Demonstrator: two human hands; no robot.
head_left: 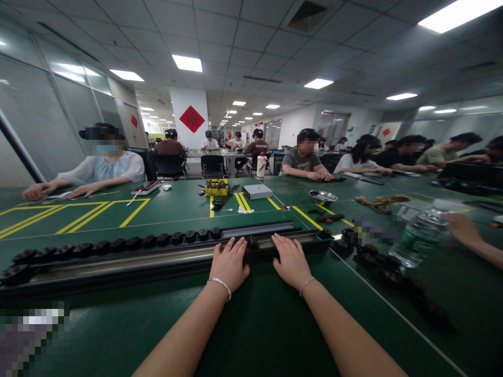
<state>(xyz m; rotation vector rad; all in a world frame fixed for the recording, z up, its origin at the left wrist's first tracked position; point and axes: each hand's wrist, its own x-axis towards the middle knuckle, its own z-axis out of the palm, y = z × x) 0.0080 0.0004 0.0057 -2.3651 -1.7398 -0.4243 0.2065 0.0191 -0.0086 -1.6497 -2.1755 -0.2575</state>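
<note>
My left hand (230,264) lies over a long black rail (129,267) with a pale, shiny inner strip, its fingers stretched out and resting on it. Farther right along the same rail, my right hand (291,259) rests with spread fingers across the channel. Between the two hands a small dark piece (253,241) sits in the channel. Behind the rail's left part runs a row of round black parts (133,243) with brownish centres. Neither hand is wrapped around anything. What lies under the palms is hidden.
A water bottle (420,233) stands tilted at the right, beside a co-worker's hand (463,229). More black parts (393,277) trail below it. Beyond are a metal bowl (323,197), a grey box (257,191) and a yellow bundle (217,187). Several people sit around the green table (129,324).
</note>
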